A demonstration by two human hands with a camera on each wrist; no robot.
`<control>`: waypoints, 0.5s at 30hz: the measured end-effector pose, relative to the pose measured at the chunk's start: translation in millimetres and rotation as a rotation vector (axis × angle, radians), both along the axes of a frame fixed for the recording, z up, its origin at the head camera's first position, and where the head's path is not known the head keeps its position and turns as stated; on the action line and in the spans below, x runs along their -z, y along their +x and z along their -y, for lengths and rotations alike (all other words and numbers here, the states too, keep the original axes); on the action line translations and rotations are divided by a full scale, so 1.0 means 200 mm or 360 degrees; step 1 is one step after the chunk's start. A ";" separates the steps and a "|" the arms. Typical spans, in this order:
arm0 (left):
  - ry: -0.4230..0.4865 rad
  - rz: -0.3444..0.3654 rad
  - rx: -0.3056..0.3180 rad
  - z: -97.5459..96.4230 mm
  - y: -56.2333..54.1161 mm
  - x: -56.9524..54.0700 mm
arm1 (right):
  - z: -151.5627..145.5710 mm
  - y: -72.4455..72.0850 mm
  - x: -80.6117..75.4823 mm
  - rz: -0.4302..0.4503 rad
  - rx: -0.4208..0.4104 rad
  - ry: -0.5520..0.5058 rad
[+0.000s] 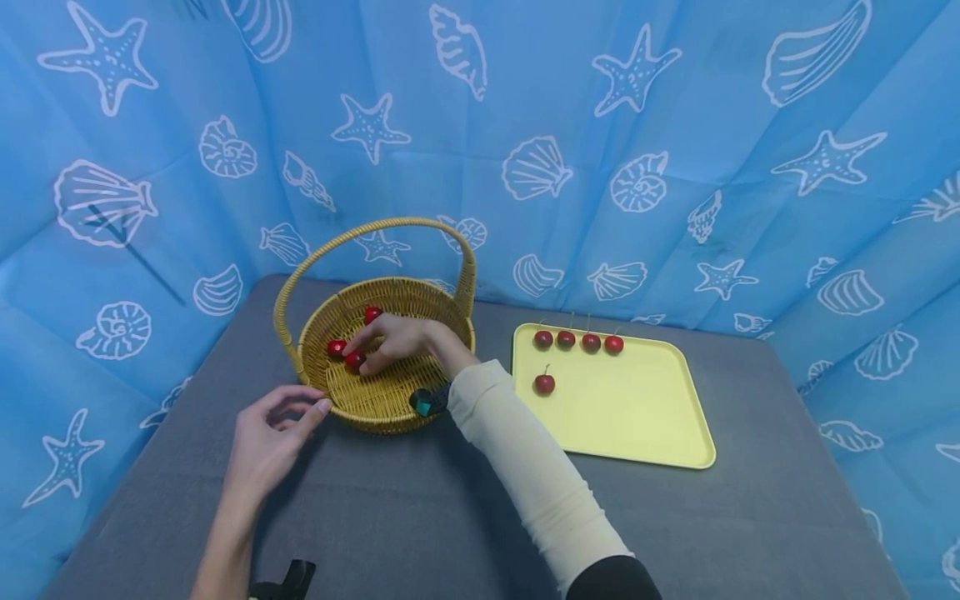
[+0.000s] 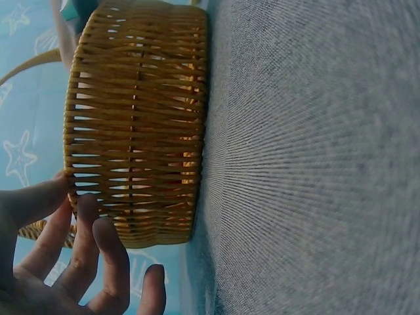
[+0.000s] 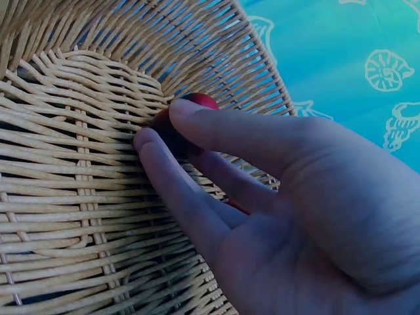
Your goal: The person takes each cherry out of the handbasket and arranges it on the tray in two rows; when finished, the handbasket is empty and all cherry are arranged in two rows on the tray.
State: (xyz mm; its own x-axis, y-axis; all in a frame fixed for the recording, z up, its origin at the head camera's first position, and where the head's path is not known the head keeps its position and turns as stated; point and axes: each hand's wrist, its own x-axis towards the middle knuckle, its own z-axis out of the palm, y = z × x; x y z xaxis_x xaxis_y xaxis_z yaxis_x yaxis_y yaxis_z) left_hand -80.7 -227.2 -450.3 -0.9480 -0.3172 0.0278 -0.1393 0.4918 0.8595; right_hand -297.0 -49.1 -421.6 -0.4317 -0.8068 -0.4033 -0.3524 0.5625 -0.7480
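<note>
Two loose cherries [image 1: 336, 348] nearby, right grip [image 1: 399, 337] pinches a cherry [image 1: 355, 360], left grip [image 1: 268, 429] the basket [image 1: 382, 421].

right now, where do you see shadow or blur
Head: soft shadow on the table beside the cream sleeve; left wrist: left hand dim, table weave blurring toward the right edge; right wrist: right hand shaded and bluish, the cherry it holds mostly dark.
</note>
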 end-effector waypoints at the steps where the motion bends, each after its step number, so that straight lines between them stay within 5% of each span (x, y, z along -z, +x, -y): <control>1: -0.0001 0.0001 0.0001 0.00 0.00 0.00 | 0.00 0.00 0.00 0.0012 0.0013 -0.0001; 10: -0.0024 0.0009 -0.0002 0.00 -0.01 0.00 | -0.04 0.01 -0.01 0.0159 0.0076 -0.0127; 15: -0.0047 -0.0012 -0.0013 0.00 -0.01 0.01 | -0.11 -0.02 -0.08 0.0068 0.0039 -0.0201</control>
State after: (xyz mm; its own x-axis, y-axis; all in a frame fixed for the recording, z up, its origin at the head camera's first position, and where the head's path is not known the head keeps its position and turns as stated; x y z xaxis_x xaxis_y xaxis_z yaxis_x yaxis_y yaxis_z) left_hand -81.7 -227.0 -451.4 -0.9451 -0.3237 0.0446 -0.1368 0.5158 0.8457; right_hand -301.7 -27.8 -406.3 -0.4366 -0.8416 -0.3179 -0.3057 0.4711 -0.8274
